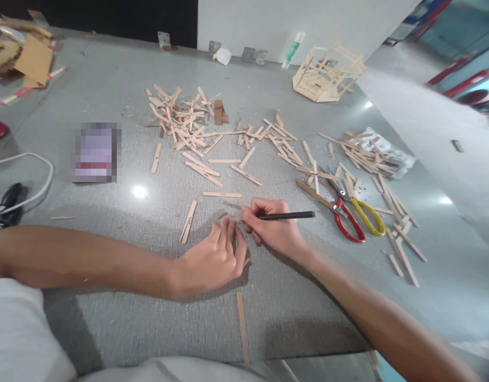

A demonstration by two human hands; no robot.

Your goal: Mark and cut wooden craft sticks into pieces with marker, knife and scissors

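Note:
A slim black pen is gripped in my right hand, its shaft pointing right. My left hand rests on the table with bent fingers pressed down, close beside the right fingertips. Whatever lies beneath those left fingers is mostly hidden. The end of a thin stick shows just beyond both hands. Around them lie loose wooden craft sticks, one left of my left hand and one farther off, some with small dark marks. Another craft stick lies near the table's front edge.
Red-and-yellow-handled scissors lie right of my right hand, by a metallic strip. Beyond are a heap of craft sticks, a hexagonal stick frame, a glue tube and a plastic packet. A white cable runs at left.

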